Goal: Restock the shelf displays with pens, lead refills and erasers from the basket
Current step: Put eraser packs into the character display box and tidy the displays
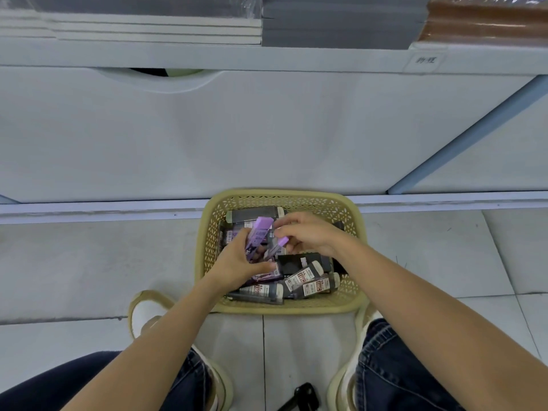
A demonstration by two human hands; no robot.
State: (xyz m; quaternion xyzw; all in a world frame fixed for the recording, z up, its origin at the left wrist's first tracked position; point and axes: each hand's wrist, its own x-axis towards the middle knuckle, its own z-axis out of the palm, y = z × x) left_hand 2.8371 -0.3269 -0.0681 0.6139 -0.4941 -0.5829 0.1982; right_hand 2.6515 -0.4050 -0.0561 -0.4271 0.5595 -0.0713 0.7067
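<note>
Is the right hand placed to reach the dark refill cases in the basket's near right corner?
Probably yes: the dark refill cases lie uncovered beside the right hand, though it pinches a purple case.

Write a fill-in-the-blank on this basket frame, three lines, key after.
The left hand grips a ___ lead refill case.
The basket sits on the ___.
The right hand pinches a smaller purple case above the ___.
Missing: purple; floor; basket.
</note>
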